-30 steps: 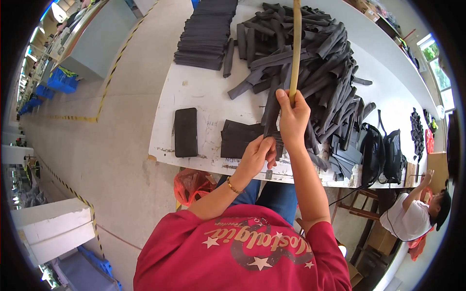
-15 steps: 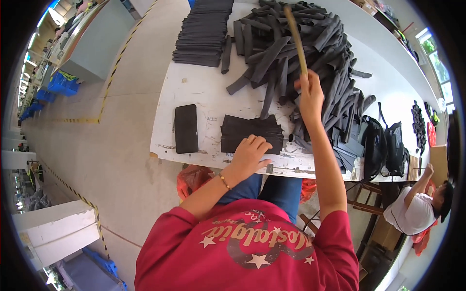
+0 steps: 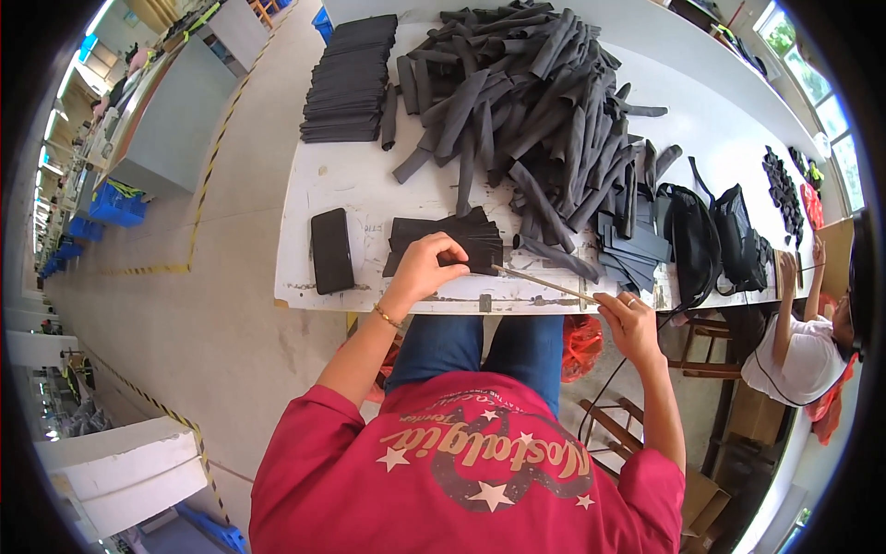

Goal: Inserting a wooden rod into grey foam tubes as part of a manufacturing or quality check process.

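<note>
A thin, light wooden stick [image 3: 549, 283] is gripped at one end by my right hand [image 3: 632, 325], just off the table's front edge. Its far tip reaches the right side of a small fanned stack of flat black fabric pieces [image 3: 471, 235]. Over the front of that stack, my left hand [image 3: 429, 268] has its fingers curled in toward the thumb. Whatever lies between those fingers is hidden. Beyond the stack, a big loose heap of black fabric tubes [image 3: 526, 102] spreads over the table. One tube [image 3: 558, 261] lies beside the stick.
A black phone [image 3: 332, 250] lies left of the small stack. Farther back stands a tall neat pile of black pieces [image 3: 349, 83]. Flat dark pieces [image 3: 632, 249] and black bags [image 3: 692, 245] are at the right of the white table [image 3: 305, 185]. Another person [image 3: 798, 351] sits at far right.
My right hand has come down toward me from over the heap, swinging the stick's tip to the small stack. My left hand's fingers, formerly spread on the stack, are now curled.
</note>
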{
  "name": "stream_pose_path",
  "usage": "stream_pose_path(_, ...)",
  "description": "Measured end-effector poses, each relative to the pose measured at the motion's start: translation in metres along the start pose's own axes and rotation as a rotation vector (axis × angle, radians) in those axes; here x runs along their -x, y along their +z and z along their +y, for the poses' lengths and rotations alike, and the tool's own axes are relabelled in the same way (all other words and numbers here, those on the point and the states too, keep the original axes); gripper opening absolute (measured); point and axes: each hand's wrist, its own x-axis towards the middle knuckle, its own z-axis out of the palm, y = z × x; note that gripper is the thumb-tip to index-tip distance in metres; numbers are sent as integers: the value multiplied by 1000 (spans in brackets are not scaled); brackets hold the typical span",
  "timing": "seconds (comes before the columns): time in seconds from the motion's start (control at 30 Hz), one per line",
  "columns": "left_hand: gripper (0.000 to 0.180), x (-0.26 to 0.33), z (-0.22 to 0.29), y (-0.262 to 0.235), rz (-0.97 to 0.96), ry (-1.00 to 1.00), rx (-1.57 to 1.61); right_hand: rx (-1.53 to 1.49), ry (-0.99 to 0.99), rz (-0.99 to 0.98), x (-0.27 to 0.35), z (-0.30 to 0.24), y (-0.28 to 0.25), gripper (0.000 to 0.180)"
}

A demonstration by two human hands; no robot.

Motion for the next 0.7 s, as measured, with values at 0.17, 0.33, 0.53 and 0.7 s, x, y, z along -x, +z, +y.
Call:
stream_pose_path(0.17, 16, -3, 11, -1, -22, -23, -26, 55, -28, 41, -3, 7, 0, 15)
stream_pose_path(0.33, 13, -15, 13, 20, -7, 390, -290, -2, -69, -55, -26, -8, 41, 30)
stream_pose_path(0.53, 40, -2, 74, 32, 361, 638, -466, -801, 238, -50, -38, -46, 118, 29)
stream_pose_path(0.7, 38, 9, 16, 30, 274, -320, 1551, -1024, 331, -207, -32, -85, 150, 26)
